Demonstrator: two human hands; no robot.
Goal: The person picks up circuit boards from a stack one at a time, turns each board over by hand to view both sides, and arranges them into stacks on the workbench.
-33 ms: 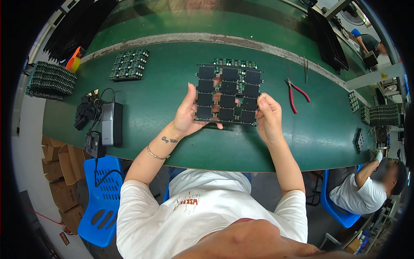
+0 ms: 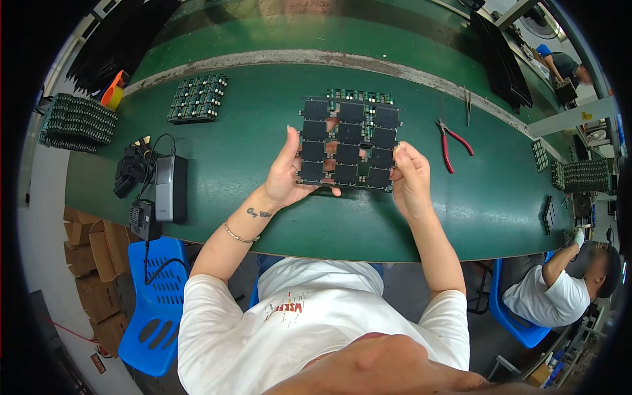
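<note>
A dark circuit board panel (image 2: pixel 347 155), made up of several black rectangular boards with gaps between them, is held up above the green table. My left hand (image 2: pixel 287 172) grips its left edge, thumb up along the side and fingers underneath, showing through the gaps. At the lower right edge, my right hand (image 2: pixel 411 174) pinches the panel between thumb and fingers. Just beyond its far edge shows a strip of green circuit boards (image 2: pixel 361 96), partly hidden by the panel. Red-handled cutting pliers (image 2: pixel 453 146) lie on the table to the right, with tweezers (image 2: pixel 467 106) beside them.
More circuit panels (image 2: pixel 197 99) lie at the back left, near a tall board stack (image 2: pixel 78 123) and a tape roll (image 2: pixel 112 97). A grey power unit (image 2: pixel 171 189) with cables sits at left. Blue chair (image 2: pixel 153 306) stands lower left; another person (image 2: pixel 553 289) sits at right.
</note>
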